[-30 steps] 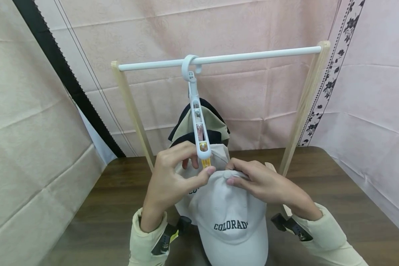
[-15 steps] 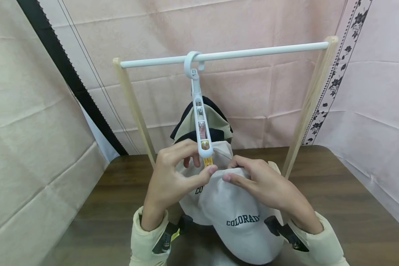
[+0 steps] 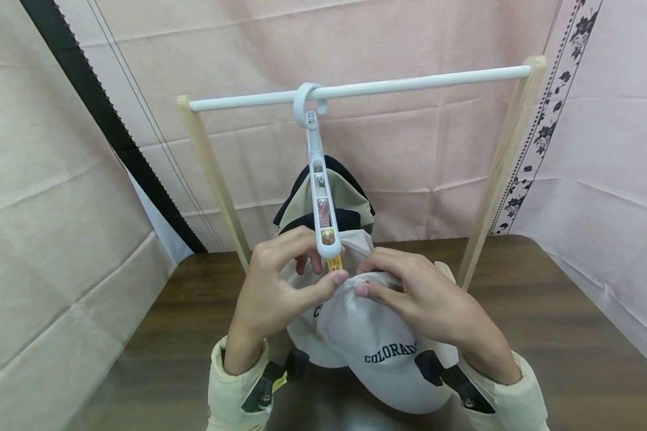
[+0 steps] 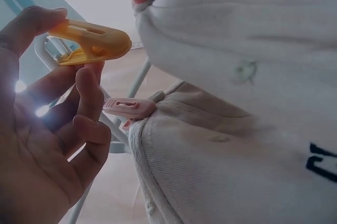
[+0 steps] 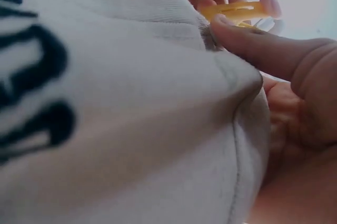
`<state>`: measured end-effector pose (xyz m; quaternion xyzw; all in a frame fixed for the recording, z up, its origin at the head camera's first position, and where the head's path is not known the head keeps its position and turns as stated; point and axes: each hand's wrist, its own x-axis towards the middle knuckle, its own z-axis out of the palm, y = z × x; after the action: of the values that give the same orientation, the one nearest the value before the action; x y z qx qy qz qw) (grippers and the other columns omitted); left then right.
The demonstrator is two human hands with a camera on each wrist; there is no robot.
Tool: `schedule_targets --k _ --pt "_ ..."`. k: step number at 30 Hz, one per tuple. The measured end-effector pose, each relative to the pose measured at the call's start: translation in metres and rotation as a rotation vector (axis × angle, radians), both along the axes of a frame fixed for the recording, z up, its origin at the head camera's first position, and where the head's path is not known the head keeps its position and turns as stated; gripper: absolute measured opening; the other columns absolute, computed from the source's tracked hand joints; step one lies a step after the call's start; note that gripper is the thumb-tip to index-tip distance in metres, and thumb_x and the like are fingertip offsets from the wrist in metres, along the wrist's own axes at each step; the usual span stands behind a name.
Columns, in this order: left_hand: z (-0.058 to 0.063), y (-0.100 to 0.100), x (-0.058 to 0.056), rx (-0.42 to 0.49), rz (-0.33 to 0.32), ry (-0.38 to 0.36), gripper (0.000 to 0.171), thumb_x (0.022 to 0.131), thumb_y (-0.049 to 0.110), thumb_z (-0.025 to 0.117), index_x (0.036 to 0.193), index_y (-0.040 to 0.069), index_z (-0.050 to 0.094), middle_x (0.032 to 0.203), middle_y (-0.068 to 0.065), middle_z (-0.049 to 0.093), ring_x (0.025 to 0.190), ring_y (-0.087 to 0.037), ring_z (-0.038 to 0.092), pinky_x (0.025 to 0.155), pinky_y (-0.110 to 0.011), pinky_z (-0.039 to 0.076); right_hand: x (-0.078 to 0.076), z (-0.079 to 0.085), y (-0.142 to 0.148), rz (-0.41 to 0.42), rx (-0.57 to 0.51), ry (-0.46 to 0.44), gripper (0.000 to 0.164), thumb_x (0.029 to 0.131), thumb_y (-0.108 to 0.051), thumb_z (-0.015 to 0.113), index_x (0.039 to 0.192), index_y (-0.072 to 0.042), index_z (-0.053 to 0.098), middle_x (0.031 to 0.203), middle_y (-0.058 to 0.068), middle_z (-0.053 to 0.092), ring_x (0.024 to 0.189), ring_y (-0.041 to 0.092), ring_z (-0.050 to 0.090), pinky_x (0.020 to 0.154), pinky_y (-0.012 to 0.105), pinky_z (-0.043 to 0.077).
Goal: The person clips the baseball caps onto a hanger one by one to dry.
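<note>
My left hand [image 3: 283,290] pinches a yellow clip [image 4: 97,40] between thumb and fingers, at the near end of a white hanger [image 3: 316,148]. With my right hand [image 3: 428,296] I grip a white cap [image 3: 363,326] lettered "COLORAD…", thumb and fingers on its edge. That edge stands close to the clip's tip, apart from it in the left wrist view. Behind hangs a second white cap [image 3: 306,335], its edge in a pink clip [image 4: 129,108]. Farther back is a dark and beige cap [image 3: 300,202], partly hidden by the hanger.
The hanger hooks over a white rail [image 3: 410,87] between wooden posts [image 3: 504,161]. A dark wooden table [image 3: 156,359] lies below. Pale cloth [image 3: 393,155] surrounds it at the back and sides.
The held cap's brim has swung to the right and up. My right hand has shifted slightly left with the cap, nearer the yellow clip. My left hand keeps its pinch.
</note>
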<state>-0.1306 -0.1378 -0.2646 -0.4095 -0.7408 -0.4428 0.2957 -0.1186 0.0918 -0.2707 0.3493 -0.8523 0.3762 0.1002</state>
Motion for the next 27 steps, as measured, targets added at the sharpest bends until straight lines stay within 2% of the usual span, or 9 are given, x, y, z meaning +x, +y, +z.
schedule_targets --k 3,9,15,20,27 --pt "0.003 -0.002 0.000 -0.009 -0.005 0.012 0.015 0.081 0.019 0.080 0.088 0.015 0.067 0.081 0.007 0.058 0.071 -0.012 0.052 0.059 -0.026 0.041 0.000 0.002 -0.002 0.033 -0.029 -0.017 0.009 0.093 -0.023 0.070 0.102 -0.021 0.067 0.095 -0.008 0.061 0.087 0.011 0.060 0.075 0.029 0.052" --pt "0.006 -0.006 0.001 -0.046 -0.004 -0.009 0.023 0.079 0.017 0.084 0.096 0.015 0.070 0.084 0.006 0.059 0.072 -0.011 0.052 0.059 -0.025 0.043 0.001 0.003 -0.003 0.007 -0.030 -0.023 0.010 0.093 -0.018 0.070 0.102 -0.020 0.066 0.095 -0.008 0.062 0.087 0.011 0.060 0.074 0.028 0.052" --pt "0.004 -0.008 0.002 -0.069 -0.010 -0.030 0.029 0.076 0.014 0.087 0.101 0.013 0.071 0.084 0.005 0.060 0.073 -0.014 0.053 0.060 -0.025 0.044 0.001 0.001 -0.002 0.012 -0.030 0.028 0.010 0.091 -0.017 0.071 0.100 -0.021 0.067 0.090 -0.010 0.060 0.082 0.008 0.059 0.073 0.027 0.051" --pt "0.002 -0.011 0.002 -0.092 -0.013 -0.032 0.030 0.077 0.014 0.086 0.103 0.012 0.071 0.085 0.005 0.058 0.074 -0.013 0.053 0.061 -0.025 0.045 0.000 -0.002 -0.003 -0.028 -0.058 0.077 0.011 0.089 -0.019 0.074 0.099 -0.022 0.070 0.086 -0.011 0.058 0.079 0.008 0.058 0.069 0.026 0.050" --pt "0.001 -0.014 0.002 -0.114 -0.028 -0.024 0.029 0.079 0.012 0.084 0.105 0.012 0.070 0.091 0.003 0.059 0.076 -0.013 0.052 0.061 -0.025 0.045 -0.003 -0.004 -0.005 -0.018 -0.120 0.111 0.012 0.089 -0.019 0.074 0.100 -0.021 0.072 0.090 -0.010 0.062 0.082 0.009 0.059 0.071 0.026 0.051"
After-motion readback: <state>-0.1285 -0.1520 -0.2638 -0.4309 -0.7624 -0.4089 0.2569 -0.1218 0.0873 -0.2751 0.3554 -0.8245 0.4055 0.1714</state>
